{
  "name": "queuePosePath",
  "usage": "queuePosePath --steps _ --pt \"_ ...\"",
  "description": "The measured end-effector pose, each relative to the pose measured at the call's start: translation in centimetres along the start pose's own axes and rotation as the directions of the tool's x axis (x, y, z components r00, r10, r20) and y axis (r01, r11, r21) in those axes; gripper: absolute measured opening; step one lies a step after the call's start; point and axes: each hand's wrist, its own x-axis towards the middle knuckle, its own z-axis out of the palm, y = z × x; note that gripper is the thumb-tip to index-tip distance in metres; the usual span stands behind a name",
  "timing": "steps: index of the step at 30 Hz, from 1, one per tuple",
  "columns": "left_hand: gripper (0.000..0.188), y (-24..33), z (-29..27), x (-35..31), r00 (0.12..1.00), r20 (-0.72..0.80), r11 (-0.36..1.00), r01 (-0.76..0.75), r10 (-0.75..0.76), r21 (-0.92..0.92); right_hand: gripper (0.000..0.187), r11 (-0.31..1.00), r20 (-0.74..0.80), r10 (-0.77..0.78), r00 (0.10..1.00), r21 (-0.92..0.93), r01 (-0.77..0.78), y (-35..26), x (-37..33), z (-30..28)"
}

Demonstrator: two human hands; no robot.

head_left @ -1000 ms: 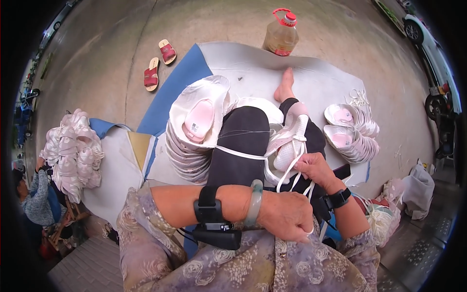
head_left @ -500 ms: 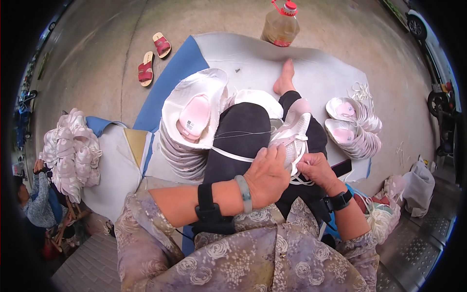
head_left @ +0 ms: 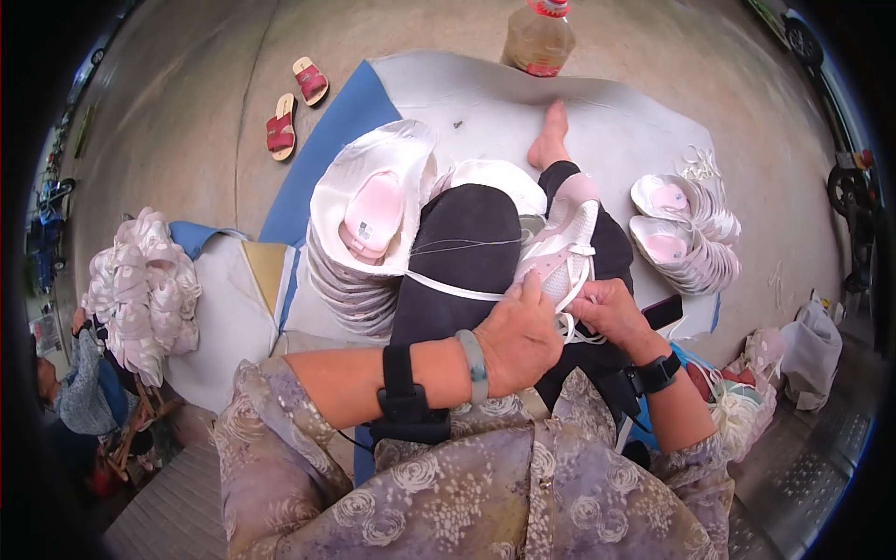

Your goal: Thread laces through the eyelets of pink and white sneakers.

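Observation:
Across my lap lies a white and pale pink shoe upper (head_left: 567, 245), its toe pointing away from me. My left hand (head_left: 519, 338) is closed at the near left edge of the upper, thumb and fingers pinched on it. A white shoelace (head_left: 581, 273) runs through the upper's eyelets. Beside it, my right hand (head_left: 612, 314) pinches the lace near the shoe's opening. A white strip (head_left: 455, 287) stretches over my left thigh from a tall stack of nested shoe uppers (head_left: 359, 224) to my left hand. Thin threads (head_left: 467, 245) also cross that thigh.
More nested uppers (head_left: 693, 229) lie on the pale mat (head_left: 635, 126) at right, near a dark phone (head_left: 662, 312). A red-capped jug (head_left: 539, 39) and red slippers (head_left: 281, 128) stand beyond. A shoe pile (head_left: 145, 289) and another person (head_left: 82, 397) are at left.
My left hand has drawn slightly nearer to me along the shoe upper. My right hand stays at the lace, with little movement. The whole view has shifted a little.

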Motion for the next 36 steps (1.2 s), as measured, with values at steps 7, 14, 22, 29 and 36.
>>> queuePosePath --steps 7,14,22,29,36 --pt "0.013 -1.1 -5.2 -1.2 0.999 0.015 0.913 0.032 -0.028 -0.407 0.015 0.998 0.016 -0.031 0.999 0.048 0.031 0.2 0.5 0.3" --pt "0.015 -2.5 -9.9 -6.7 0.930 0.365 0.518 0.296 0.033 -0.802 0.022 0.992 0.039 -0.064 0.997 0.110 0.059 0.5 1.0 0.5" --pt "0.014 -4.4 -8.6 -11.8 0.782 0.372 0.155 0.504 -0.500 -0.850 0.014 0.917 0.012 0.021 1.000 0.399 -0.024 -1.2 0.5 2.4" --pt "0.013 -5.0 -5.5 -5.8 0.843 -0.041 0.800 0.491 -0.536 -0.343 0.013 0.981 0.106 0.050 0.993 0.180 -0.068 0.9 -0.2 4.3" --pt "0.019 -2.2 -0.2 4.5 0.961 -0.202 0.973 0.211 -0.189 0.092 0.016 0.982 0.300 -0.016 0.954 0.184 -0.042 2.3 -0.1 2.9"
